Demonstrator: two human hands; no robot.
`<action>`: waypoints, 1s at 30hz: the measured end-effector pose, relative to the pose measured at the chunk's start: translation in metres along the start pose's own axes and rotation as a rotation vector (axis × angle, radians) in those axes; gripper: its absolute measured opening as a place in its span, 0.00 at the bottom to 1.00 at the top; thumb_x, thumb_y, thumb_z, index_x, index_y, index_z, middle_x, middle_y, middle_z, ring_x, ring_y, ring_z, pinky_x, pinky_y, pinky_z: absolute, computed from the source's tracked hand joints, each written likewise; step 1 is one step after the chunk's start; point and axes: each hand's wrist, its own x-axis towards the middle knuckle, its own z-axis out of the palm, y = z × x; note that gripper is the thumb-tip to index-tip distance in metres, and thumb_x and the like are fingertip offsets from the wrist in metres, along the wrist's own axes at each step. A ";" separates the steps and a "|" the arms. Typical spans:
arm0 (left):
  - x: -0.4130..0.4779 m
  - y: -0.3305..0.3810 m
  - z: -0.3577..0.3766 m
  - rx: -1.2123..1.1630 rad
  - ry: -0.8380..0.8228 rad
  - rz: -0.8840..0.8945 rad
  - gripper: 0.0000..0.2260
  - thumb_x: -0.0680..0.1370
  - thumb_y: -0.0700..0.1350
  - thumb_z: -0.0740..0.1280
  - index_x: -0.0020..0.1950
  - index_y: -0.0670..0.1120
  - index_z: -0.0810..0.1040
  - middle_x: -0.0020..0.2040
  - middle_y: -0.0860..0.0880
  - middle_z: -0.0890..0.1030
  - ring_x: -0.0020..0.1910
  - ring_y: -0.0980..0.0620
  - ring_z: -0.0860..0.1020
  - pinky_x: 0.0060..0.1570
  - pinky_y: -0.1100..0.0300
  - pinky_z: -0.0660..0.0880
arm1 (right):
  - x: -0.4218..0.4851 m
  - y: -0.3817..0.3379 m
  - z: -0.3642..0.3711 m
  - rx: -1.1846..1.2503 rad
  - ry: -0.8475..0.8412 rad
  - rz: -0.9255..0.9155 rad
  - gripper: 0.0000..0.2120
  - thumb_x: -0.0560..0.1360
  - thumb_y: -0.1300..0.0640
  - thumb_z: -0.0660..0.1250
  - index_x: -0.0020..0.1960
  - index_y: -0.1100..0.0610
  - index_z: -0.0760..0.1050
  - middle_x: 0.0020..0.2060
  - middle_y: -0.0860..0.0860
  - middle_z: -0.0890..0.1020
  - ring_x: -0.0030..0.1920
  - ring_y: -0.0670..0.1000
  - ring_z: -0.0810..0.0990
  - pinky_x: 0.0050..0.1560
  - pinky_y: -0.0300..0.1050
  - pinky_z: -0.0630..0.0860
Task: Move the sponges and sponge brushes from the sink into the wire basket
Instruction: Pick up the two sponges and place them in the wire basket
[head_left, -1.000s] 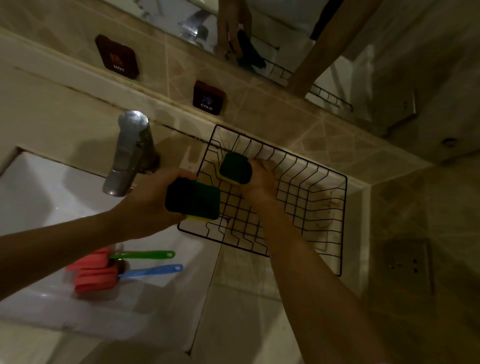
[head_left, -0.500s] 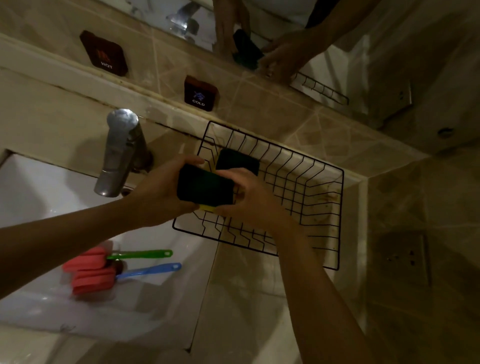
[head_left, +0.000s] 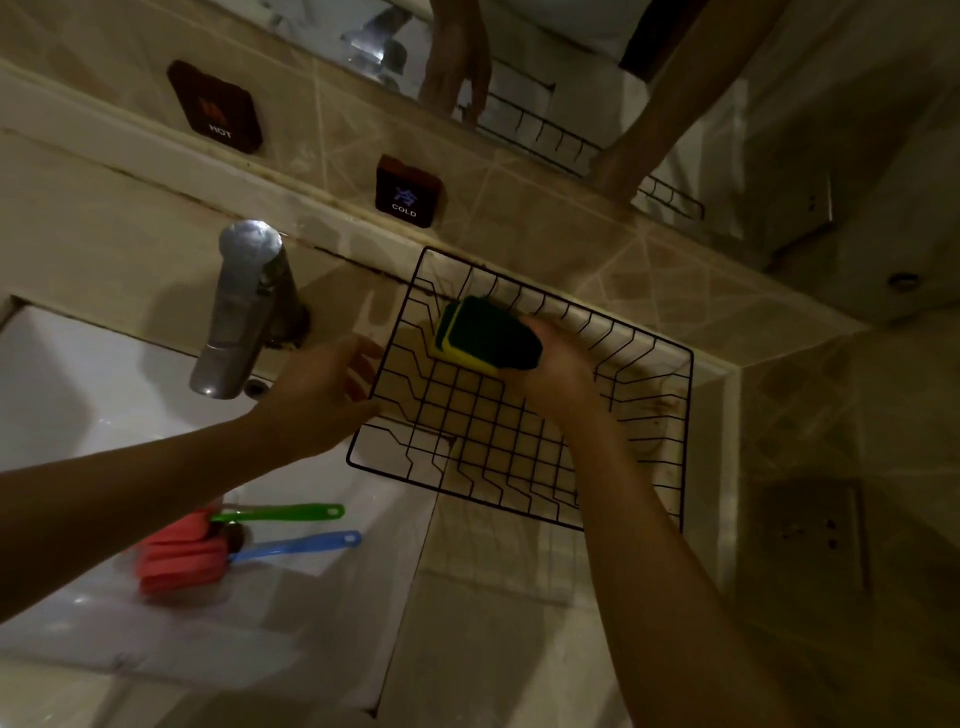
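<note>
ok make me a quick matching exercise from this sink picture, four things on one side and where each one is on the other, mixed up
Things:
1. sponges
2. green-handled sponge brush
3. left hand
4. tap

Places:
A. lying in the white sink
B. empty, by the left edge of the wire basket
C. standing behind the sink, spout over the basin
D. held in the right hand inside the basket's back left corner

Pairs: 1-D, 2-A, 3-B, 4-C
</note>
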 end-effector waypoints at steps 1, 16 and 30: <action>0.000 0.000 0.000 -0.016 0.000 0.003 0.24 0.69 0.41 0.74 0.62 0.46 0.72 0.44 0.55 0.76 0.42 0.58 0.77 0.37 0.68 0.71 | 0.003 0.000 0.003 0.028 -0.016 0.012 0.14 0.70 0.59 0.72 0.55 0.52 0.78 0.43 0.45 0.78 0.41 0.43 0.77 0.36 0.32 0.68; -0.002 0.000 -0.002 -0.054 0.007 0.002 0.23 0.69 0.40 0.74 0.62 0.48 0.73 0.42 0.57 0.76 0.42 0.60 0.77 0.37 0.70 0.71 | 0.024 -0.007 0.012 0.005 -0.159 0.134 0.15 0.70 0.59 0.72 0.56 0.52 0.77 0.51 0.51 0.80 0.49 0.51 0.80 0.43 0.40 0.72; -0.094 -0.064 -0.009 -0.312 -0.062 -0.550 0.06 0.74 0.40 0.69 0.50 0.41 0.78 0.41 0.43 0.82 0.32 0.50 0.82 0.27 0.63 0.77 | -0.119 -0.121 0.069 0.399 -0.458 -0.058 0.09 0.76 0.55 0.67 0.55 0.52 0.79 0.40 0.39 0.80 0.38 0.38 0.81 0.33 0.27 0.74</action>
